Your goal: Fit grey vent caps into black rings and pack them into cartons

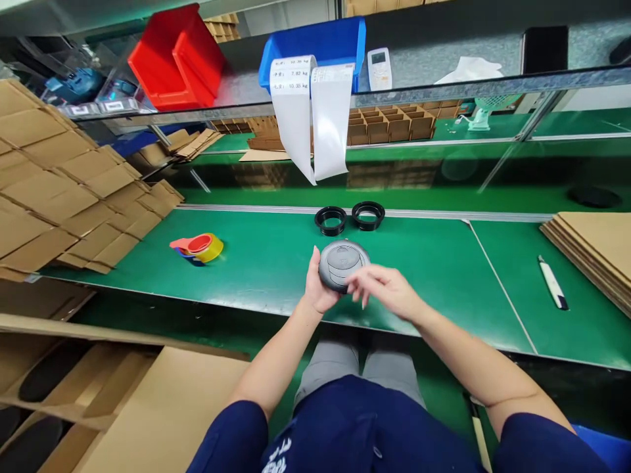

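My left hand (319,286) is closed around the left side of a round dark grey plastic disc (344,259), with curved slat-like lines across its face. It is held tilted toward me, just above the front part of the green table (266,263). My right hand (387,289) is at the disc's lower right edge, fingers bent and apart; the fingertips are slightly blurred, and whether they press on it I cannot tell. Beyond the disc, a black plastic ring (330,221) and a second black ring (368,215) stand side by side on the table.
Red and yellow tape rolls (210,248) lie at left, near stacked cardboard dividers (64,190). A white cutter-like pen (553,282) and cardboard sheets (596,253) are at right. Label strips (331,125) hang from a blue bin (325,43) on the shelf. A partitioned carton (93,387) stands lower left.
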### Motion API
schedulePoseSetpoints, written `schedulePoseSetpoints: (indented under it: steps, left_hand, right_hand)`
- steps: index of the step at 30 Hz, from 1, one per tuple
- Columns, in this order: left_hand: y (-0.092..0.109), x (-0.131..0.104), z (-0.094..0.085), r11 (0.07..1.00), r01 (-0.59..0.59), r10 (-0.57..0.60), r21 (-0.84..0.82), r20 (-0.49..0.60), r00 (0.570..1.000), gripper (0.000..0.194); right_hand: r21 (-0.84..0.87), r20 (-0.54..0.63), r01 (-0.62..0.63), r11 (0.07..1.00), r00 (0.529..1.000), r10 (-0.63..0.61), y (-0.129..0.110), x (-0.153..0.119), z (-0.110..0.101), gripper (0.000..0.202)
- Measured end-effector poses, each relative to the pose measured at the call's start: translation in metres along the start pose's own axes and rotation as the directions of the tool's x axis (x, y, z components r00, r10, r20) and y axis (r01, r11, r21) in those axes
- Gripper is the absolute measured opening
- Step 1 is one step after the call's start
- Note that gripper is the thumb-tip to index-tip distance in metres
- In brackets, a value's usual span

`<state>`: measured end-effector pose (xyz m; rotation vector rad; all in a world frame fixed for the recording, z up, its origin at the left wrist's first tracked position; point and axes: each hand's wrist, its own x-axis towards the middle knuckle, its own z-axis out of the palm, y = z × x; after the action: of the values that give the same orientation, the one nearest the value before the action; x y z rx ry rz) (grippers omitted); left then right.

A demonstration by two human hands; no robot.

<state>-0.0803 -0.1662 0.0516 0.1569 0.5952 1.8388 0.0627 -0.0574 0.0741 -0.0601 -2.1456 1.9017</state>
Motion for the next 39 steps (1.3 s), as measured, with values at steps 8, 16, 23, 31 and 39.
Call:
schedulePoseSetpoints:
  steps: [8,16,23,31,39]
  left_hand:
    - [-0.004,-0.016,0.002,0.988,0.141,-0.145,0.064,0.064,0.987,0.077]
    - [-0.014,-0.009,-0.005,0.972,0.224,-0.226,0.073,0.017,0.974,0.072]
    - [-0.023,0.002,-0.010,0.951,0.306,-0.304,0.037,-0.039,0.952,0.068]
    - [-0.017,0.023,-0.006,0.936,0.350,-0.351,0.039,0.005,0.937,0.078]
    - [-0.015,0.048,-0.011,0.937,0.347,-0.345,0.043,-0.038,0.938,0.081]
  right_hand:
    - [-0.727,-0.170,0.162,0.668,0.899,-0.403,0.035,0.004,-0.026,0.041]
    - [-0.744,-0.140,0.167,0.647,0.908,-0.395,0.046,-0.006,-0.032,0.051]
    - [-0.679,-0.121,0.166,0.716,0.936,-0.332,0.058,-0.003,-0.040,0.057]
    - [-0.134,-0.352,0.026,0.991,0.933,-0.072,0.065,0.000,-0.055,0.061]
    - [-0.265,-0.483,0.029,0.964,0.861,-0.159,0.066,0.000,-0.060,0.047]
